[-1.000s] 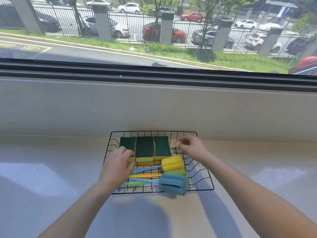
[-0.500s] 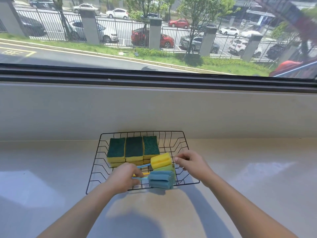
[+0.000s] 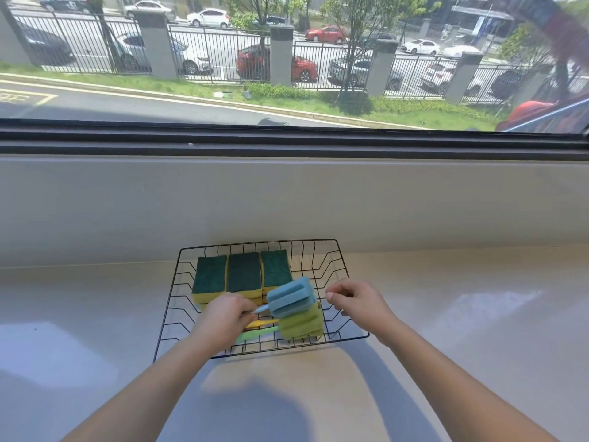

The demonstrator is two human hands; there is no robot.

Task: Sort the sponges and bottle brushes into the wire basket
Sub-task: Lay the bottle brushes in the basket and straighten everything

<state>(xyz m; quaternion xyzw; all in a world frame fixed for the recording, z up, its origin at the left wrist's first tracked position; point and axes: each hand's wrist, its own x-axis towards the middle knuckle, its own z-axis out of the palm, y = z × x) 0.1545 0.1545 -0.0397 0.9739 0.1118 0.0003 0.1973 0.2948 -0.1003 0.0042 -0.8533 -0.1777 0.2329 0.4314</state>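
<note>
A black wire basket [image 3: 331, 250] stands on the pale counter against the wall. Three green-topped yellow sponges [image 3: 242, 275] sit side by side in its far left part. My left hand [image 3: 224, 317] grips the handle of a blue bottle brush [image 3: 291, 296] and holds its foam head raised above the other brushes. Below it lie a yellow brush and a green brush [image 3: 301, 323], their handles pointing left. My right hand [image 3: 358, 301] hovers at the basket's right side with curled fingers, holding nothing I can see.
The pale counter [image 3: 462, 314] runs left and right of the basket, with bright sun patches on it. A grey wall and a dark window frame [image 3: 287, 145] rise behind. Both forearms reach in from the bottom.
My left hand has lifted the blue brush off the front of the pile and swung its head up and back. My right hand stays near the basket's right side. The camera shifted.
</note>
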